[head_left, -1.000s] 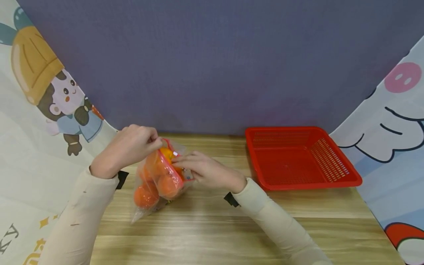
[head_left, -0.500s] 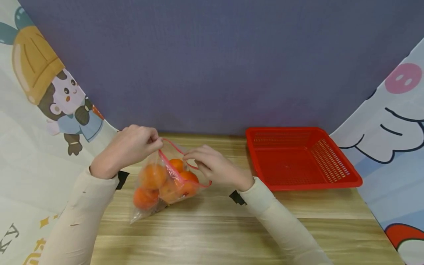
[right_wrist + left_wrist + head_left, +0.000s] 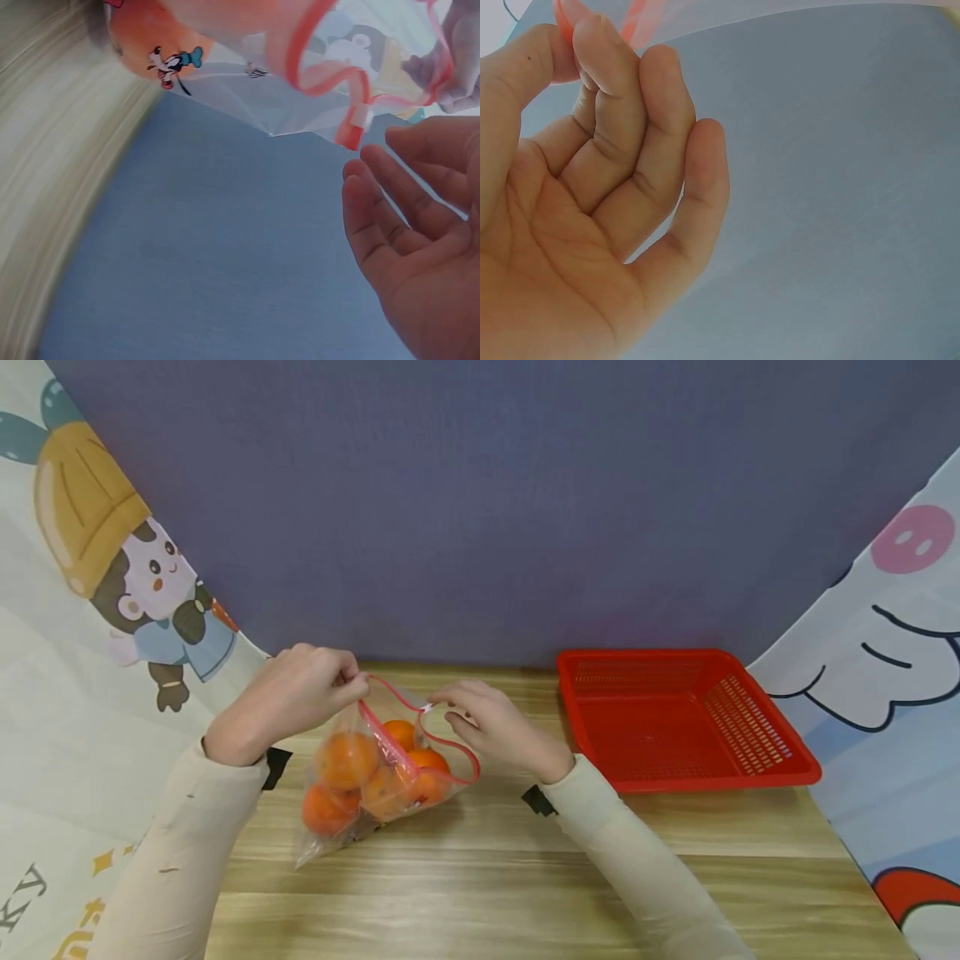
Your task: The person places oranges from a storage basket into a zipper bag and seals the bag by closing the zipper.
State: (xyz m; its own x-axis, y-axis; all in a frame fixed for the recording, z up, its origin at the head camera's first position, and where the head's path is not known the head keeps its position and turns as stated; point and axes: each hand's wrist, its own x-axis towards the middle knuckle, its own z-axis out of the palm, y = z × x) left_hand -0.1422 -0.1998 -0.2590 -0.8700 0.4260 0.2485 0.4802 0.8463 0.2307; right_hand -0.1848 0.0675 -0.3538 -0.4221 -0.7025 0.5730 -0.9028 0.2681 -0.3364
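Observation:
A clear zip bag [image 3: 341,842] with a pink-red rim holds several oranges [image 3: 347,762] on the table's left half. Its mouth gapes, and cartoon prints show on its side in the right wrist view. My left hand [image 3: 296,697] pinches the rim's far-left corner between thumb and forefinger; the left wrist view shows the pink strip [image 3: 635,22] there. Beside the opposite end of the rim is my right hand [image 3: 491,727], its fingers loosely bent. A small gap separates those fingertips from the white slider [image 3: 362,116] in the right wrist view.
A red plastic basket [image 3: 652,727] stands on the right of the wooden table [image 3: 480,877]. Behind the table rises a blue-grey panel [image 3: 510,510]. Cartoon-printed cloths hang at the left and right sides.
My right hand has come out of the bag's mouth, drawn the rim to the right and let it go. The mouth is wider now. My left hand has stayed in place.

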